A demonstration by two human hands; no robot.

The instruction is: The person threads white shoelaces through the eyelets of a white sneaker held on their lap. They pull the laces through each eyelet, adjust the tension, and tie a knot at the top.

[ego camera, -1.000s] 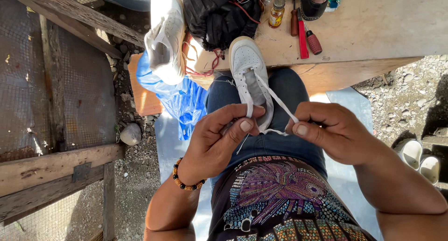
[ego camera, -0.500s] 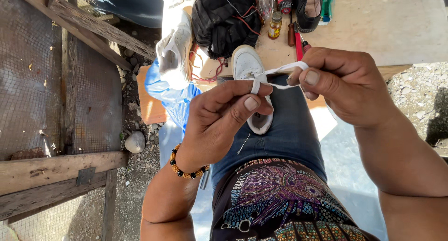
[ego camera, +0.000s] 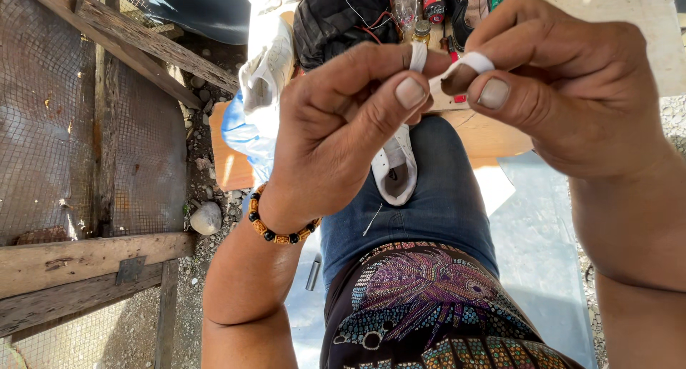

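Note:
A white sneaker [ego camera: 395, 170] lies on my thigh in blue jeans, mostly hidden behind my hands. Both hands are raised close to the camera. My left hand [ego camera: 336, 126], with a beaded bracelet at the wrist, pinches one end of a flat white shoelace [ego camera: 419, 55] between thumb and fingers. My right hand [ego camera: 564, 90] pinches the other part of the lace, which wraps over its index finger. The two hands almost touch at the fingertips.
A second white sneaker [ego camera: 268, 72] hangs at the edge of a wooden table [ego camera: 643, 26] that carries a dark bag [ego camera: 343, 19], a small bottle and tools. A wire-mesh wooden frame [ego camera: 86, 162] stands at left. A blue plastic bag [ego camera: 239, 133] and a stone [ego camera: 206, 217] lie on gravel.
Both hands have risen toward the camera with the lace, pulling it up from the sneaker. They now cover most of the shoe on my thigh.

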